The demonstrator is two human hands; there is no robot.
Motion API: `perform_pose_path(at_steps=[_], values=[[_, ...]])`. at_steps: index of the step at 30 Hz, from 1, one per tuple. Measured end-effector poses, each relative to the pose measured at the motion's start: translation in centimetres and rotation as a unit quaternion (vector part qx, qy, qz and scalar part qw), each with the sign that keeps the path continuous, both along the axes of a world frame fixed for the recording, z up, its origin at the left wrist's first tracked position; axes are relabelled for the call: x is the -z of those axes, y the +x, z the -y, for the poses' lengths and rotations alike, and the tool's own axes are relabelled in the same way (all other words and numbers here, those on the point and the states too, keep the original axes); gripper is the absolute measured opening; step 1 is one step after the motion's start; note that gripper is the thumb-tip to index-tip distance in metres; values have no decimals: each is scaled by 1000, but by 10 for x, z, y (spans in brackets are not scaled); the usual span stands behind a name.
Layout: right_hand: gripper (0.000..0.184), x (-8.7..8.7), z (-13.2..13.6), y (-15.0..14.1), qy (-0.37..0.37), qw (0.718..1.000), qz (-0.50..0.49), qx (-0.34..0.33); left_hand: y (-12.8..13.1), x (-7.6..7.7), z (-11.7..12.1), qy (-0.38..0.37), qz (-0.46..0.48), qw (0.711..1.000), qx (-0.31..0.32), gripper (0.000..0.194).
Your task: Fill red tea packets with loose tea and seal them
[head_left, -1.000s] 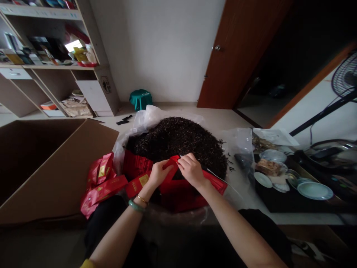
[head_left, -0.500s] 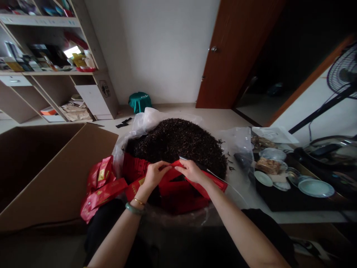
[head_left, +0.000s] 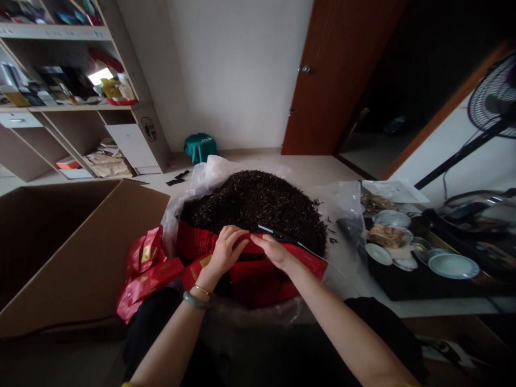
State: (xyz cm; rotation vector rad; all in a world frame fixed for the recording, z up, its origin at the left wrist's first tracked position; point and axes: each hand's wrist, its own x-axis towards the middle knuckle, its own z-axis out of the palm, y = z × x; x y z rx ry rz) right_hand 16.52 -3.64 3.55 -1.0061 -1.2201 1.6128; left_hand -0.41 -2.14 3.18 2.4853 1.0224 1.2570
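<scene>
Both hands are together over a red packet (head_left: 252,248) at the near side of a heap of dark dried leaves, probably tea (head_left: 262,199). My left hand (head_left: 228,250), with bangles at its wrist, pinches the packet's upper edge at the left. On the right part of that edge, my right hand (head_left: 273,250) has its fingers closed over it. Just behind my right hand lies a slim dark device (head_left: 282,237) with a light strip and a pale cable. More red packets (head_left: 262,282) lie below my hands, and a tight row of red packets (head_left: 195,239) stands at the left.
Clear plastic sheeting (head_left: 212,166) surrounds the leaves. Plump red packets (head_left: 155,279) are piled left, beside an open cardboard box (head_left: 133,226). At right, dishes (head_left: 453,266) and a lidded tub (head_left: 391,219) sit on a dark mat. A teal-covered stool (head_left: 200,148) stands by the wall.
My fingers have shifted from pinching the packet's raised edge to lying flatter along it. My right hand has dropped slightly, showing more of the dark device. The view has moved a little.
</scene>
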Motion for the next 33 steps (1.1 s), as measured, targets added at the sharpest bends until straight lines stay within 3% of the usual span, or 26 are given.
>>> perform_pose_path(at_steps=[2,4,16,20,24,33], values=[[45,1,-1,-1,-18,999,-38,14,-1,3,-2,8,-58,998,1,47],[45,1,-1,-1,-26,998,-61,14,-2,5,-3,18,-96,995,-1,58],[56,13,-6,4,17,997,-15,-68,-1,7,-1,14,-184,982,-36,56],[61,11,-6,3,-5,995,-15,-97,1,13,-3,8,-153,988,-3,56],[66,6,-5,1,-45,992,-21,-119,3,17,-2,-15,-160,987,-10,55],[64,0,-4,0,-42,995,26,-91,6,24,-2,-73,-154,984,-49,47]])
